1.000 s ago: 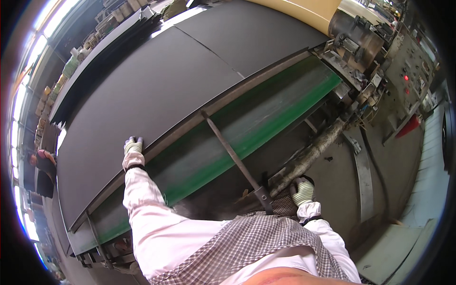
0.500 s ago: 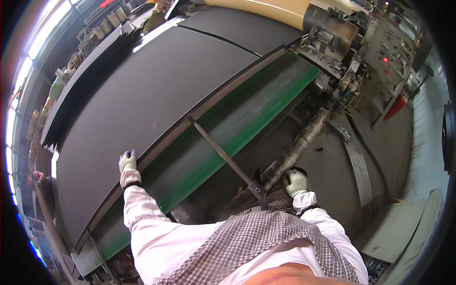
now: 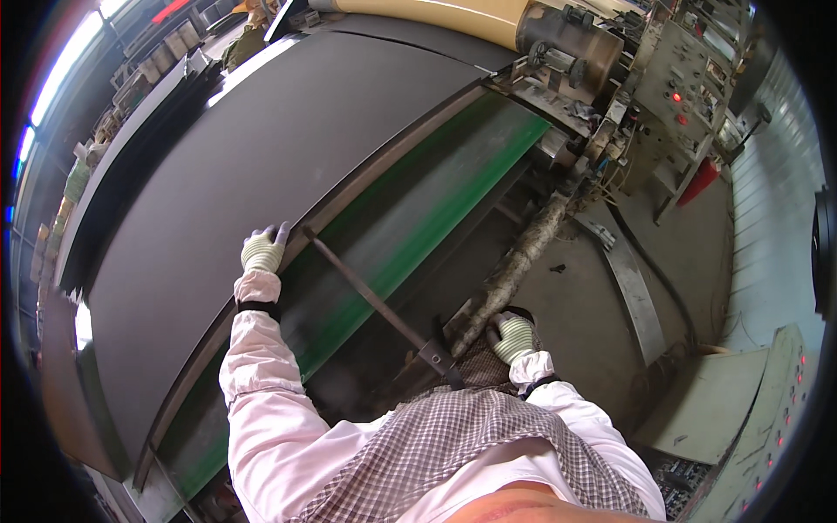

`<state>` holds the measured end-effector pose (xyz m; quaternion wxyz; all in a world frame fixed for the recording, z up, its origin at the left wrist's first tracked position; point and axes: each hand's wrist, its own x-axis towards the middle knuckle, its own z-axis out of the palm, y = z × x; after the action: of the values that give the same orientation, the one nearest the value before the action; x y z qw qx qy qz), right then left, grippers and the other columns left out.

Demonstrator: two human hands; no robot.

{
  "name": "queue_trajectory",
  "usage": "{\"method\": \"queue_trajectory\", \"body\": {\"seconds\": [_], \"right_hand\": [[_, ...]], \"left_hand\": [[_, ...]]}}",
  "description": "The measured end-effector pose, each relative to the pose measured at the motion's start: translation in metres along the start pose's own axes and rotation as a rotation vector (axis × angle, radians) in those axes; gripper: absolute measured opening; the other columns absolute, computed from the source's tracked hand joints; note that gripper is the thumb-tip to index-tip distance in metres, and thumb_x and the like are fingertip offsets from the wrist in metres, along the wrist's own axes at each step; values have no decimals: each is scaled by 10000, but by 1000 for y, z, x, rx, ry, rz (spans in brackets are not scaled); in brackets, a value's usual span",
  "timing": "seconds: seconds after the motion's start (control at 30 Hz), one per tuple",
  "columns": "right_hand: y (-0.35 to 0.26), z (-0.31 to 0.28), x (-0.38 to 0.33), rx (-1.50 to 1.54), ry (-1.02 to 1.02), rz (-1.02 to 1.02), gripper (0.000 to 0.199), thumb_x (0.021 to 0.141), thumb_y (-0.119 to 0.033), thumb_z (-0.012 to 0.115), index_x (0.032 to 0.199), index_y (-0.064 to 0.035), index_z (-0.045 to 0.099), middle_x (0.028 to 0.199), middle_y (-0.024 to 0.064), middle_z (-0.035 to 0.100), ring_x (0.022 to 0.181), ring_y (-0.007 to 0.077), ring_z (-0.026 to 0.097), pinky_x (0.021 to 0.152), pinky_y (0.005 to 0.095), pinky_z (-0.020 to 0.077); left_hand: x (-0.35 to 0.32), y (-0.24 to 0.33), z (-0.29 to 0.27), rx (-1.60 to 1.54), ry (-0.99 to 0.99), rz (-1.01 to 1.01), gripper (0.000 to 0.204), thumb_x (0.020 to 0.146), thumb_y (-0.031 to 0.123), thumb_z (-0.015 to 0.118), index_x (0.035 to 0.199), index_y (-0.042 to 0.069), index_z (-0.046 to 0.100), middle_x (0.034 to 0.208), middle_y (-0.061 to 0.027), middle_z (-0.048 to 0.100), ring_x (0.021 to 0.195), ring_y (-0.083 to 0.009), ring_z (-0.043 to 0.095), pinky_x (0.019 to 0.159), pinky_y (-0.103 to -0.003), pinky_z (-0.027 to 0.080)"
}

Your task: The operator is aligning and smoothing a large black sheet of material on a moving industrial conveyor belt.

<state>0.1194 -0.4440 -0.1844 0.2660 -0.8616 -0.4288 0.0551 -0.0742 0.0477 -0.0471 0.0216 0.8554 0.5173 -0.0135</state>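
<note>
A large dark sheet [image 3: 218,174] is lying flat before the worker, its long axis running from lower left to upper right, and a metal rail [image 3: 420,131] is following its near edge. Beyond its far left side, a stack of dark sheets [image 3: 118,174] is lying roughly alongside. At the upper end, a narrow gap is separating the sheet from a second dark sheet [image 3: 453,44], over whose far edge a broad tan roll [image 3: 471,16] is showing. Below the rail, a green-edged belt [image 3: 427,192] is running in nearly the same direction. To the right, a control box [image 3: 689,87] is showing a red light; nearer the worker, a wrapped pipe [image 3: 523,257] is slanting down, and a thin bar [image 3: 370,296] is crossing above the belt.

The left hand [image 3: 263,250], gloved, is the nearer one: it is resting on the sheet's near edge, fingers slightly apart and lying on top, with most of the sheet extending ahead and to both sides. The right hand [image 3: 513,338], also gloved, is staying well apart from the sheet, beside the pipe's lower end; its fingers are curling, but I cannot tell whether they are clasping anything.
</note>
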Motion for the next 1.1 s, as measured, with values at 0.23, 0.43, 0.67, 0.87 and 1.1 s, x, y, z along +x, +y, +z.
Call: {"method": "queue_trajectory", "body": {"seconds": [0.23, 0.43, 0.67, 0.87, 1.1], "right_hand": [[3, -3, 2, 29, -16, -37, 254, 778, -268, 628, 942, -74, 629, 858, 162, 616, 824, 363, 595, 726, 475, 473], [2, -13, 7, 42, -78, -61, 237, 743, -240, 647, 907, -70, 625, 830, 157, 616, 795, 348, 603, 716, 463, 488], [4, -9, 9, 90, -25, -89, 211, 760, -226, 638, 903, -72, 625, 821, 154, 621, 761, 341, 611, 690, 453, 501], [7, -8, 7, 109, -5, -111, 222, 735, -201, 657, 914, -75, 624, 820, 149, 621, 751, 331, 613, 685, 441, 499], [5, -1, 5, 56, 25, -96, 170, 757, -207, 617, 860, -77, 654, 860, 172, 638, 799, 376, 590, 738, 476, 462]], "left_hand": [[40, 96, -13, 23, -93, 98, 761, 868, 721, 327, 1272, 129, 583, 1281, -167, 554, 1197, -347, 504, 1020, -440, 402], [82, 177, -19, 78, -114, 229, 826, 854, 755, 290, 1222, 91, 617, 1234, -182, 589, 1158, -338, 551, 1015, -422, 409], [113, 246, -8, 54, -126, 306, 782, 865, 732, 322, 1274, 116, 578, 1318, -164, 533, 1250, -308, 471, 1064, -411, 356], [120, 182, 29, -198, -8, 538, 493, 961, 484, 381, 1325, 182, 517, 1418, -74, 454, 1325, -316, 375, 1116, -390, 290], [26, -64, 35, 164, -67, 196, 456, 1007, 326, 295, 1442, 200, 347, 1519, -76, 310, 1394, -303, 283, 1143, -408, 246]]}}
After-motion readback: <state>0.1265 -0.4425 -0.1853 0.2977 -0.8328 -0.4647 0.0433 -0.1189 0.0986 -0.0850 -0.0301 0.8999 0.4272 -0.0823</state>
